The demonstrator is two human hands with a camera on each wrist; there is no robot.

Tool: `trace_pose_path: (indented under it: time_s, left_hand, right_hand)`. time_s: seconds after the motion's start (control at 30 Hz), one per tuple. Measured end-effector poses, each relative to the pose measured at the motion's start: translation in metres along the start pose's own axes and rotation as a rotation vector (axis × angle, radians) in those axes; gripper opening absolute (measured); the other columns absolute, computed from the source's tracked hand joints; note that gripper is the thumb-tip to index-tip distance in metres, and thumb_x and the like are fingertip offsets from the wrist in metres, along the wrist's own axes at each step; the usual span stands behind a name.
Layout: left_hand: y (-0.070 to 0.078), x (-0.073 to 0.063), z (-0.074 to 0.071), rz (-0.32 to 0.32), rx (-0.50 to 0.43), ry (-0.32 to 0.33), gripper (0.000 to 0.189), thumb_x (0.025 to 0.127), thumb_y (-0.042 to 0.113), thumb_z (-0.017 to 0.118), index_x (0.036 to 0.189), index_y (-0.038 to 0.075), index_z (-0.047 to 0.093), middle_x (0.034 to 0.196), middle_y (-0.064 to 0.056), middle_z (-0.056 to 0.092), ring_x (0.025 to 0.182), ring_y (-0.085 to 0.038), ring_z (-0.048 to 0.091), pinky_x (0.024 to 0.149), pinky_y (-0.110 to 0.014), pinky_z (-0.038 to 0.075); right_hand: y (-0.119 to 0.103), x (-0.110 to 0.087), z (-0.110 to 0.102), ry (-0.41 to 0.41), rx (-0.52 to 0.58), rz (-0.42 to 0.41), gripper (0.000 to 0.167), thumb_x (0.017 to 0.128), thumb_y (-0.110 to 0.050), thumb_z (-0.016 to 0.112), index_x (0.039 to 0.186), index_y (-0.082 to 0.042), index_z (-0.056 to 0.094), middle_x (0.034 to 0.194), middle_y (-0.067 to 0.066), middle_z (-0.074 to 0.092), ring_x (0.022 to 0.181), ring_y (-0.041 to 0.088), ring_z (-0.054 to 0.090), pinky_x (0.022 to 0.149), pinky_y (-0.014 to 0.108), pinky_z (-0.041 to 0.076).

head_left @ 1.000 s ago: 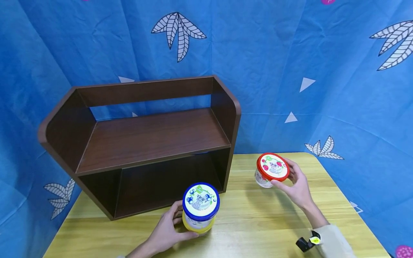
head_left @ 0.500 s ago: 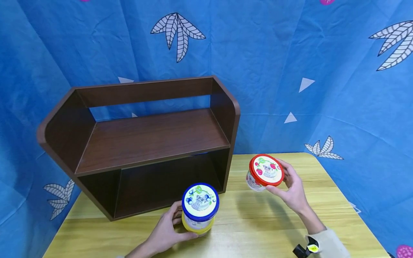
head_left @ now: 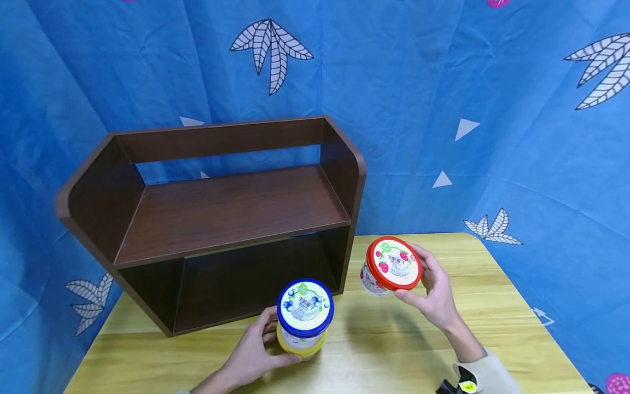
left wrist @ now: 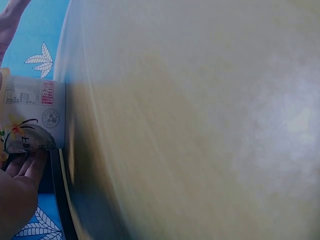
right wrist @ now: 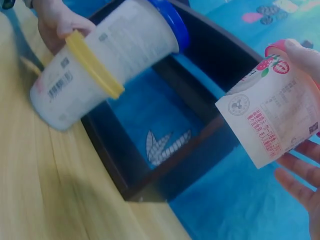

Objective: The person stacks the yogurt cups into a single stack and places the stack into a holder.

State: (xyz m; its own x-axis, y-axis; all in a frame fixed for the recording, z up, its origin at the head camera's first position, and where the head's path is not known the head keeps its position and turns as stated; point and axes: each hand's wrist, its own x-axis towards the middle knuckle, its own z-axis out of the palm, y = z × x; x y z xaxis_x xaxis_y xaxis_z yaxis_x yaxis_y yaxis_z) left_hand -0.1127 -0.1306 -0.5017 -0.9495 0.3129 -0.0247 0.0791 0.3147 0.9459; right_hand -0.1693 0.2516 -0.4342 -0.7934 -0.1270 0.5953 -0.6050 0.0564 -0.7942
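- The left hand (head_left: 258,346) grips the yellow-lidded tub (right wrist: 72,82), with the blue-lidded tub (head_left: 305,309) standing on it.
- The right hand (head_left: 433,295) holds the red-lidded tub (head_left: 394,265) tilted above the tabletop (head_left: 394,361).
- Ahead of the left hand stands a brown shelf (head_left: 231,213), its lower opening partly blocked by the stack; beyond both hands hangs blue cloth (head_left: 403,82).
- The left wrist view alone shows a flower print (left wrist: 17,125), the right wrist view alone a barcode (right wrist: 60,86), both on the yellow-lidded tub.
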Motion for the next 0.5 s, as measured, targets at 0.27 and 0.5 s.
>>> trace_pose_path:
  time_s: [0.27,0.5]
  left_hand:
    - [0.002,-0.001,0.000,0.005,0.003,0.010,0.089,0.073,0.027,0.098,0.147,0.017,0.048,0.145,-0.013,0.061,0.130,-0.033,0.064,0.102,-0.020,0.057]
    - [0.002,-0.001,0.001,0.002,0.006,0.015,0.090,0.073,0.027,0.099,0.147,0.018,0.048,0.144,-0.012,0.061,0.129,-0.032,0.064,0.102,-0.021,0.057]
  right_hand:
    - [-0.012,0.003,0.015,-0.067,-0.023,0.003,0.088,0.071,0.012,0.076,0.152,0.006,0.042,0.140,-0.012,0.064,0.123,0.003,0.062,0.102,0.015,0.054]
    - [-0.021,0.007,0.027,-0.101,-0.012,-0.020,0.087,0.074,0.005,0.081,0.152,0.005,0.042,0.143,-0.012,0.062,0.123,0.004,0.061,0.101,0.017,0.056]
